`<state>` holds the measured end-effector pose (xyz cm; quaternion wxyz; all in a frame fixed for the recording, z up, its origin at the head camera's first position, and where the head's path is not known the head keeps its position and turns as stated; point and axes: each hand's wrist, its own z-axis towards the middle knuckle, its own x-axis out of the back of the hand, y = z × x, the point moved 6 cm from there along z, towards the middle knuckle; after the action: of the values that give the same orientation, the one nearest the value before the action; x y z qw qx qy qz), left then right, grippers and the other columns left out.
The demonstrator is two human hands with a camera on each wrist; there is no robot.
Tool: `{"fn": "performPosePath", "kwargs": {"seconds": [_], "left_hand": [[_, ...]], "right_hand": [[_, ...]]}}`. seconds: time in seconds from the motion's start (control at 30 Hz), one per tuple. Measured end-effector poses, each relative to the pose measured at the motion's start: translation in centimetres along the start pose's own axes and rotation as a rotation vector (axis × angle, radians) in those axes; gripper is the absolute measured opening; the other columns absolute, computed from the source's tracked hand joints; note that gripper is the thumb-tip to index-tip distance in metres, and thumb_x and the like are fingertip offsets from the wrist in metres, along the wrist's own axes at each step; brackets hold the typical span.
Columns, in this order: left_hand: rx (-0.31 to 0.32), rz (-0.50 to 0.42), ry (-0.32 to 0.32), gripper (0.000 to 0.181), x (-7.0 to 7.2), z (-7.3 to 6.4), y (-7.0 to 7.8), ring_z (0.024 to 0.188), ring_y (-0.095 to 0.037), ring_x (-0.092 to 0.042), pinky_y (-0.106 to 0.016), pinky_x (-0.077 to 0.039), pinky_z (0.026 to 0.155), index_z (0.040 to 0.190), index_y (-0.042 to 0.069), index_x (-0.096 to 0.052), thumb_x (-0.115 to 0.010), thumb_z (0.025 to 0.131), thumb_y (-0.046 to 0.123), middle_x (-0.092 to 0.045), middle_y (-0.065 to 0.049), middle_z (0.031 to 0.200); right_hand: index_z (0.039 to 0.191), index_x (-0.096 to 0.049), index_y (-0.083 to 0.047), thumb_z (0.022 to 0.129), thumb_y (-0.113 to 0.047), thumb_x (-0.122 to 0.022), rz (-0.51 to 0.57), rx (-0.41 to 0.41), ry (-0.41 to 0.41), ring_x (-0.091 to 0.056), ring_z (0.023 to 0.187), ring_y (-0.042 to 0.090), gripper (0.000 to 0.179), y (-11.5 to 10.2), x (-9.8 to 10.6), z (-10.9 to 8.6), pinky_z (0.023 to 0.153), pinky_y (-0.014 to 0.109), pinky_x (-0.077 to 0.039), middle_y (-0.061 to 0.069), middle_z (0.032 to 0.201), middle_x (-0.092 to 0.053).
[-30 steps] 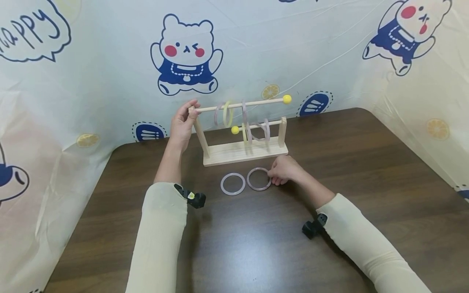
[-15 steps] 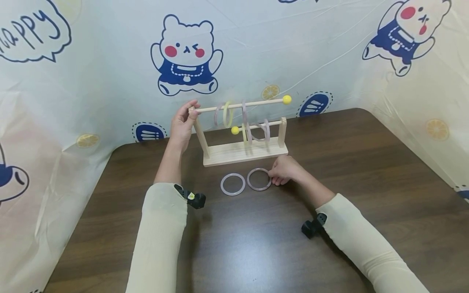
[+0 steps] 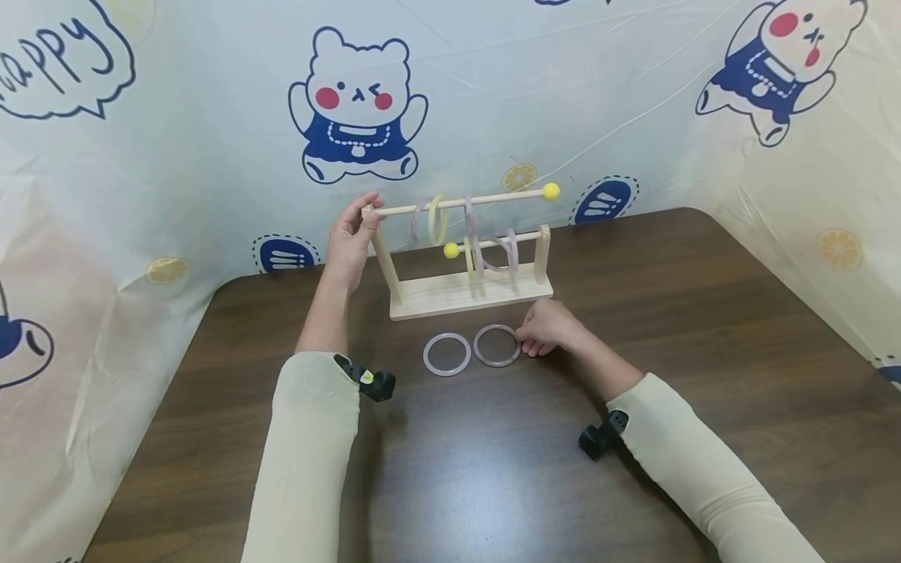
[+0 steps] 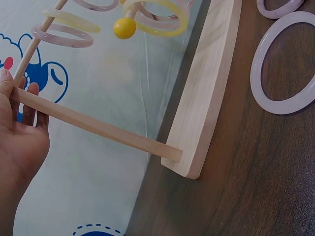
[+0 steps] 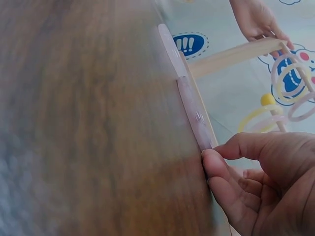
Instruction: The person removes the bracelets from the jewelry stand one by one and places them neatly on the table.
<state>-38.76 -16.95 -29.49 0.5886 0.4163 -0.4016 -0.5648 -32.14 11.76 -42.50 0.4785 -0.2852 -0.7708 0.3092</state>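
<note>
Right grip [image 3: 551,327] pinches a lilac ring [image 5: 195,113] lying to its left; left grip [image 3: 349,238] holds a wooden rack [image 3: 432,299].

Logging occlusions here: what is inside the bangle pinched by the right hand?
Dark wood-grain tabletop shows inside the lilac bangle. The right hand covers part of its rim; anything beneath is hidden.

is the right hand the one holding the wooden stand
No, the left hand holds the wooden stand, while the right hand pinches a pale purple ring.

Pinched ring [image 4: 279,14] cropped in left wrist view, tabletop [image 5: 98,123] blurred in right wrist view
</note>
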Motion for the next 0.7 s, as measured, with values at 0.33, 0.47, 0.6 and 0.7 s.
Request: {"fn": "performPosePath", "kwargs": {"seconds": [0.33,0.47,0.6,0.7], "left_hand": [[0.023,0.003,0.008,0.036,0.0,0.1,-0.2,0.11,-0.019,-0.052,-0.031,-0.034,0.101,0.127,0.012,-0.056,-0.056,0.091,0.018,-0.057,-0.005,0.121],[0.026,0.011,0.007,0.036,0.0,0.1,-0.3,0.11,-0.019,-0.052,-0.031,-0.035,0.101,0.127,0.011,-0.055,-0.056,0.092,0.018,-0.056,-0.005,0.121],[0.023,-0.008,0.008,0.037,0.1,0.2,-0.3,0.109,-0.02,-0.052,-0.031,-0.035,0.101,0.127,0.009,-0.054,-0.056,0.091,0.017,-0.056,-0.006,0.121],[0.025,0.001,0.006,0.038,0.1,0.2,-0.3,0.11,-0.019,-0.052,-0.031,-0.034,0.101,0.128,0.009,-0.053,-0.055,0.092,0.018,-0.056,-0.005,0.122]], "right_hand": [[0.075,-0.069,0.001,0.084,-0.012,-0.064,-0.02,0.038,-0.017,-0.064,0.054,0.016,0.016,-0.6,0.7,-0.6,0.053,0.028,-0.054,0.009,0.062,-0.065],[0.077,-0.07,0.002,0.085,-0.017,-0.065,-0.077,0.072,0.02,-0.065,0.059,0.02,0.021,-1.0,1.6,-0.7,0.056,0.03,-0.054,0.009,0.064,-0.066],[0.081,-0.069,0.004,0.086,-0.022,-0.065,-0.056,0.143,0.068,-0.066,0.062,0.023,0.027,-2.2,2.4,-0.9,0.058,0.033,-0.055,0.009,0.066,-0.066],[0.088,-0.069,0.005,0.086,-0.022,-0.065,0.017,0.188,0.097,-0.066,0.065,0.023,0.027,-3.5,2.9,-1.3,0.063,0.036,-0.055,0.01,0.071,-0.067]]}}
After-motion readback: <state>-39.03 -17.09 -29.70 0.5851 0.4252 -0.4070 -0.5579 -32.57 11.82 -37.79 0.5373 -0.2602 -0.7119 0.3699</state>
